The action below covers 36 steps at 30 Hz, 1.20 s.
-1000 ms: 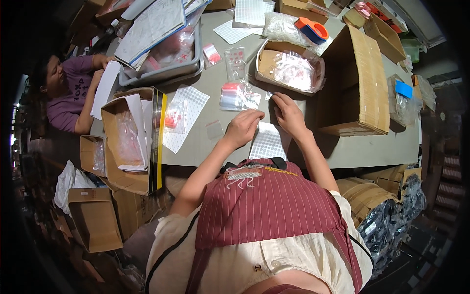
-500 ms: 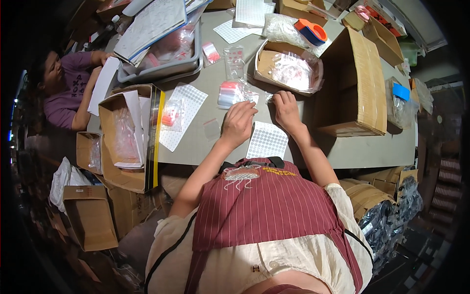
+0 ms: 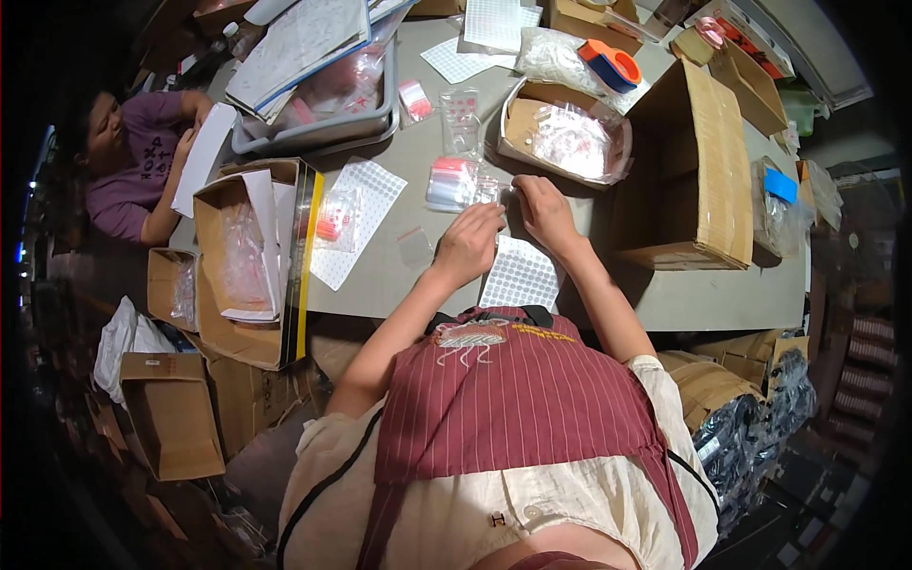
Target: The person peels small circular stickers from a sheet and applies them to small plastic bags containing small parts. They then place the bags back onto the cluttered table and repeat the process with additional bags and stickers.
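My left hand (image 3: 469, 241) lies with fingers bent together, fingertips closed on the lower edge of a small clear plastic bag (image 3: 488, 188). My right hand (image 3: 545, 211) pinches at the bag's right side; what lies between its fingertips is too small to make out. Just left of the bag is a stack of red-topped zip bags (image 3: 450, 184). A sheet of round grey stickers (image 3: 521, 275) rests below my hands, near the table edge. One more small clear zip bag (image 3: 414, 249) lies flat, left of my left hand.
Beyond my right hand stands an open box of clear packets (image 3: 570, 135), with a large carton (image 3: 720, 161) to its right. Orange tape (image 3: 610, 63) sits behind. On the left are a grey bin (image 3: 318, 142), a carton (image 3: 249, 249) and a person in purple (image 3: 142, 166).
My right hand has moved left, bringing its fingertips closer to my left hand and the clear bag. My left hand has barely shifted.
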Available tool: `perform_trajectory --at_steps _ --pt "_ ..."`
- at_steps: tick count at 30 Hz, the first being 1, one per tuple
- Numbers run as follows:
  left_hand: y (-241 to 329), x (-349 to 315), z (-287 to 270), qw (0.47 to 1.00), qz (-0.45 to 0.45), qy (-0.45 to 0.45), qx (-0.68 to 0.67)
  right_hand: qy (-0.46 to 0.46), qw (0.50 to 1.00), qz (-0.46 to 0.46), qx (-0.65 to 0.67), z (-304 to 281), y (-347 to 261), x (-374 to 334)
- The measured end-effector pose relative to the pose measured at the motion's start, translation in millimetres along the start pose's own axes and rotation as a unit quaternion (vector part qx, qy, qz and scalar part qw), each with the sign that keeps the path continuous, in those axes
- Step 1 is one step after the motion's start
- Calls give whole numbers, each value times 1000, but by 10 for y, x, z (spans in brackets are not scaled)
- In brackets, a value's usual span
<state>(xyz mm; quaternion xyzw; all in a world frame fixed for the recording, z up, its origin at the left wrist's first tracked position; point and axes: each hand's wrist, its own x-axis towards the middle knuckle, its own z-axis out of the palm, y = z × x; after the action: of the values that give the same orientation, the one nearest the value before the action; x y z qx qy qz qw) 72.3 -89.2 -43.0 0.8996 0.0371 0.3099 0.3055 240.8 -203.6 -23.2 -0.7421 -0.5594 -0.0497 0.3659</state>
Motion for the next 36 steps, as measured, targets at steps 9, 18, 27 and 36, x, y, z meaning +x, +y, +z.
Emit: perform_trajectory --at_steps 9,18,27,36 --pt "14 -4 -17 999 -25 11 -35 33 968 155 196 172 -29 -54" --pt "2 -4 -20 999 -19 22 -28 -43 998 -28 29 62 -115 -16" --pt "87 35 -123 979 -154 68 -116 -33 999 -32 -20 116 -33 -125" --pt "2 -1 -50 992 -103 48 -47 -58 994 -59 -69 54 74 -99"
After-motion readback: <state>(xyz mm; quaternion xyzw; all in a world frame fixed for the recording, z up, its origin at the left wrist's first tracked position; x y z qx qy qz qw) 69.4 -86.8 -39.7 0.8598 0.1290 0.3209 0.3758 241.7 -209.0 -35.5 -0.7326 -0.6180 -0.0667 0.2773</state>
